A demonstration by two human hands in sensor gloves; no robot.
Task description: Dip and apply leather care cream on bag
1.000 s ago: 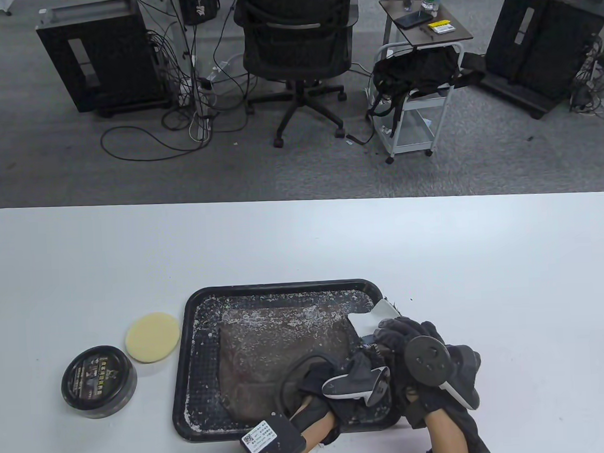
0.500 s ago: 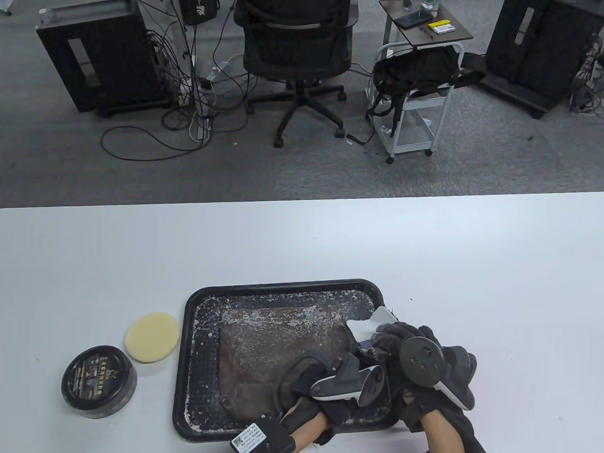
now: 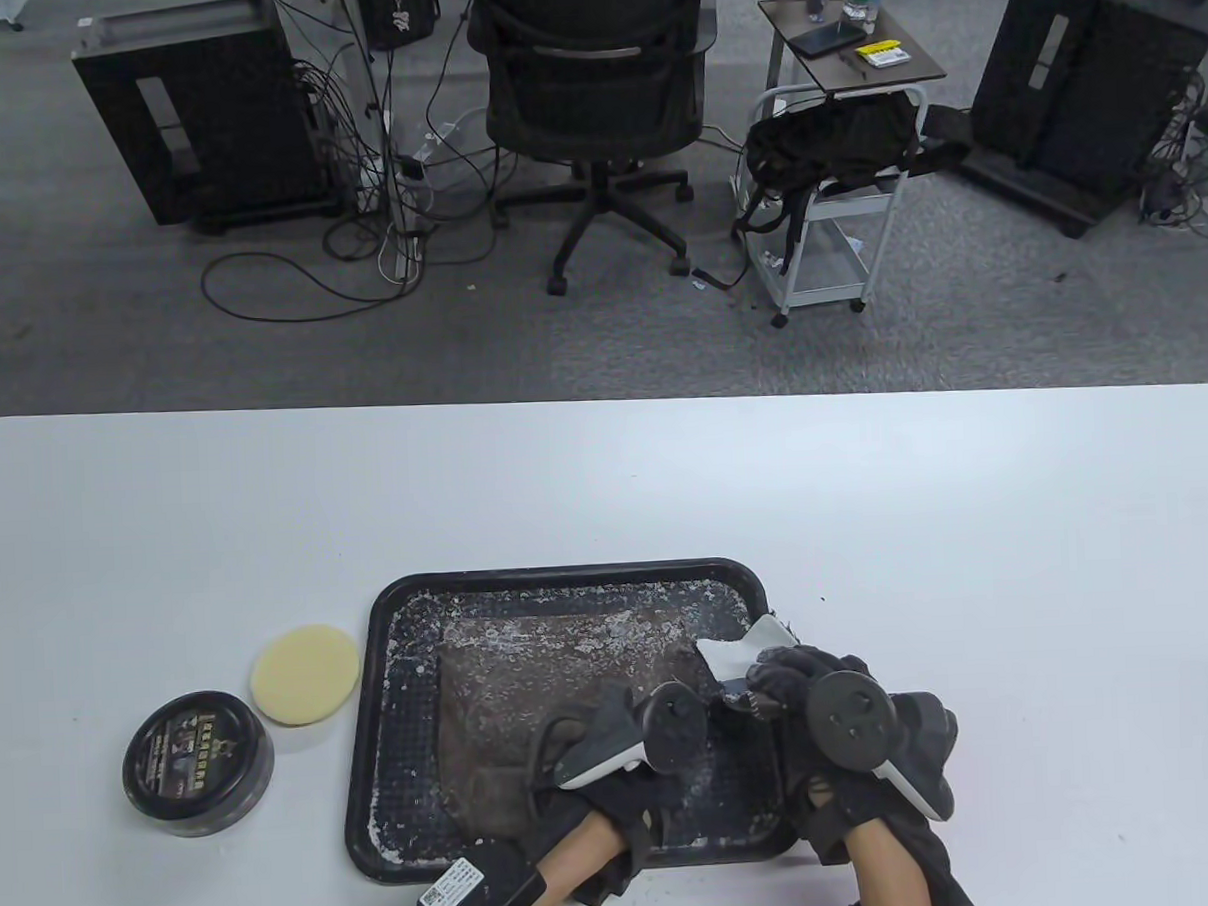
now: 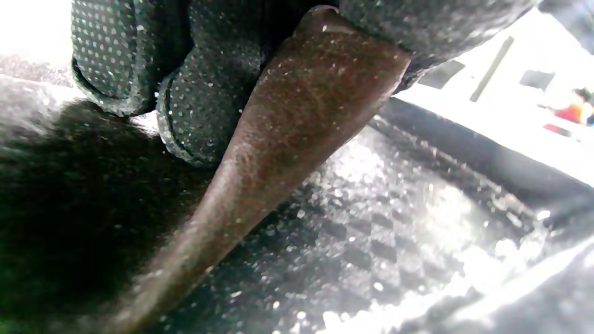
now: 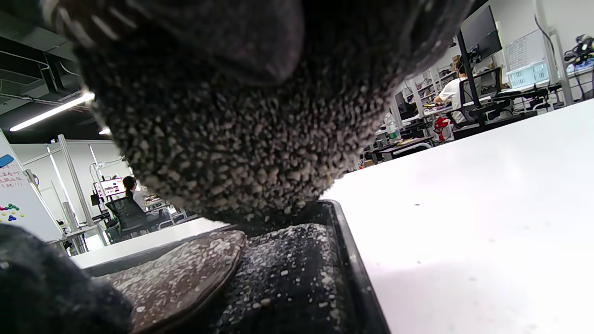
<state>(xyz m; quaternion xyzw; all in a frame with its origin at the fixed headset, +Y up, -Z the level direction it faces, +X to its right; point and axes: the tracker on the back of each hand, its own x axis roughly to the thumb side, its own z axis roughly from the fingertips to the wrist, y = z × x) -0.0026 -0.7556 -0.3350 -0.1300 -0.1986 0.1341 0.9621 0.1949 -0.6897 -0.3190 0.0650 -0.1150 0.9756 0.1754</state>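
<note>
Brown leather bag (image 3: pixel 565 705) flat in black tray (image 3: pixel 569 578), crusted with white flakes; tray floor littered with same residue. Left hand (image 3: pixel 618 763) low over bag's near half, gloved fingers (image 4: pixel 204 106) curled round bag strap (image 4: pixel 297 116) per left wrist view. Right hand (image 3: pixel 825 704) at tray's right edge, fingers clenched on white cloth (image 3: pixel 748 649) that pokes out toward bag's far right corner. Cream tin (image 3: pixel 198 763) on table (image 3: pixel 605 483) left of tray, lid on, well apart from both hands. Yellow sponge pad (image 3: pixel 305 674) just beside tin, between tin and tray, untouched.

Judgement: dip not started. Tin closed, applicator unclaimed, both hands occupied on tray side.

Risks:
- Loose flakes on bag surface. Cream over that = gritty smear, possible scratching. Wipe first.
- Right glove (image 5: pixel 222 153) coated in granules per right wrist view. Transfers to sponge or into tin on contact, contaminates cream.
- Strap hold only. Bag can slide or pivot on flaky tray floor under wiping pressure; flat palm on body steadier.
- Tin lid likely needs two hands. Cloth and strap both to be dropped first; one-handed twist just spins tin on smooth table.
- Reach across from right side passes over tray; sleeve or tracker drags debris onto table.
- Cloth vs sponge ambiguity: dipping dirty cloth fouls tin.
</note>
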